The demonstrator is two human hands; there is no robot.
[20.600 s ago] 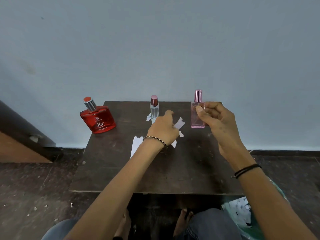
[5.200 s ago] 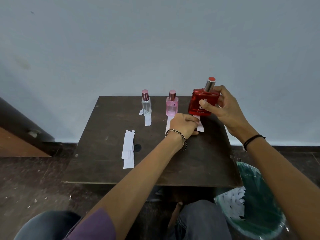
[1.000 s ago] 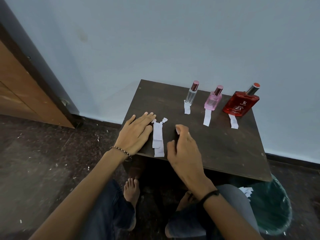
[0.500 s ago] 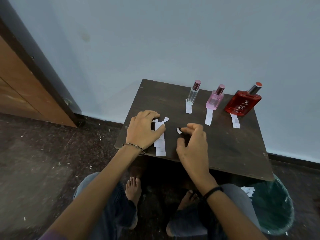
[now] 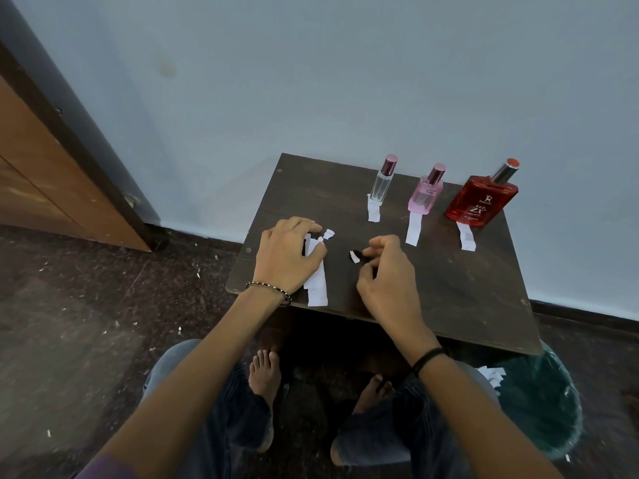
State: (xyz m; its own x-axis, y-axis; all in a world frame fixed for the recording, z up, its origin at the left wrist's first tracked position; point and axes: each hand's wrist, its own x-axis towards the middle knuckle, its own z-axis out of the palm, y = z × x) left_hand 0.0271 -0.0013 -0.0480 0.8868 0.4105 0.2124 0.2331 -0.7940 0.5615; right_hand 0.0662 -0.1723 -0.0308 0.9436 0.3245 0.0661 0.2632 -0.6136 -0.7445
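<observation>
Pale blue wall is seen behind a dark wooden desk (image 5: 449, 299), over whose near-left part two bare hands are held. The left hand (image 5: 288, 255) is curled over a stack of paper strips (image 5: 318, 285), its grip closed on the stack's far end, thumb pressed on top. A small paper scrap (image 5: 354, 256) is pinched in the grip of the right hand (image 5: 387, 274), between thumb and forefinger. The stack's near end is laid at the desk's front edge; bare wood is left open to the right. Along the far edge (well apart from the hands) a clear bottle (image 5: 382, 183), a pink bottle (image 5: 423, 197) and a red bottle (image 5: 479, 205) are lined up, a white strip laid before each. A green bin (image 5: 539, 406) is seen below the near-right corner.
</observation>
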